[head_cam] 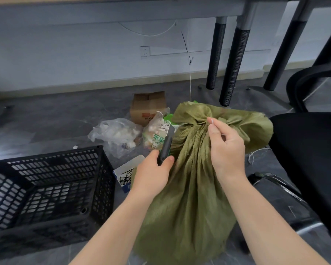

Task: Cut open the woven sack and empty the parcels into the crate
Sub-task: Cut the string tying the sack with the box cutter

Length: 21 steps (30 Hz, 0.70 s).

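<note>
A person's two bare hands work at the gathered neck of an olive-green woven sack standing upright on a dark floor, its mouth bunched shut. The right hand pinches the tie at the sack's neck, thumb and forefinger pressed together on a thin white string. The left hand is clamped around a grey utility knife, its tip pointing away along the sack's left side. A black plastic crate sits to the near left, just beside the sack. Plastic bags and a cardboard box lie farther back; a black office chair stands at right.
</note>
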Motion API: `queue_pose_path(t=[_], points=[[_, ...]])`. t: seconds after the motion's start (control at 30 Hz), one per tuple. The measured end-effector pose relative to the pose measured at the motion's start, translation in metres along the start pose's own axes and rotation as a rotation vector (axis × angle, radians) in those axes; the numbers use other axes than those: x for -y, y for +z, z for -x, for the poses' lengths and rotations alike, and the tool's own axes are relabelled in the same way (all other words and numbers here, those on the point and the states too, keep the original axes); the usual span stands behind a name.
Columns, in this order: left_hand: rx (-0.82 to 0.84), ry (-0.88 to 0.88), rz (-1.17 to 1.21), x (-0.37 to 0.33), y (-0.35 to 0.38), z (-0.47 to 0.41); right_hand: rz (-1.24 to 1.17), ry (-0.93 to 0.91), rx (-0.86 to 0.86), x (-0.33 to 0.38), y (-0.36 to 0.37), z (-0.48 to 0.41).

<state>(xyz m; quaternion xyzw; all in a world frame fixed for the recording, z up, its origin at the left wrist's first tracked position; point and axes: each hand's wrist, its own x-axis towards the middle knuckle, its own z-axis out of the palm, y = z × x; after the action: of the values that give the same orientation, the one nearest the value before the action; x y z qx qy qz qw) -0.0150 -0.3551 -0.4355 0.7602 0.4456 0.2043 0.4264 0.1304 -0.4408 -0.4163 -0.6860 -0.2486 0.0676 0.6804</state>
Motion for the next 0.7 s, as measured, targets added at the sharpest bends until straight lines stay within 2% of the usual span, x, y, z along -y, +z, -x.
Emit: queue_pose_path(t=[0.2, 0.53, 0.7], points=[[0.081, -0.08, 0.048, 0.009, 0.009, 0.001, 0.103, -0.157, -0.06, 0.033, -0.005, -0.003], [0.099, -0.097, 0.145, 0.021, -0.003, -0.01, 0.31, -0.455, 0.024, 0.062, 0.025, -0.004], [0.078, -0.089, 0.139, 0.024, -0.024, -0.026, 0.342, -0.35, 0.138, 0.062, 0.053, -0.014]])
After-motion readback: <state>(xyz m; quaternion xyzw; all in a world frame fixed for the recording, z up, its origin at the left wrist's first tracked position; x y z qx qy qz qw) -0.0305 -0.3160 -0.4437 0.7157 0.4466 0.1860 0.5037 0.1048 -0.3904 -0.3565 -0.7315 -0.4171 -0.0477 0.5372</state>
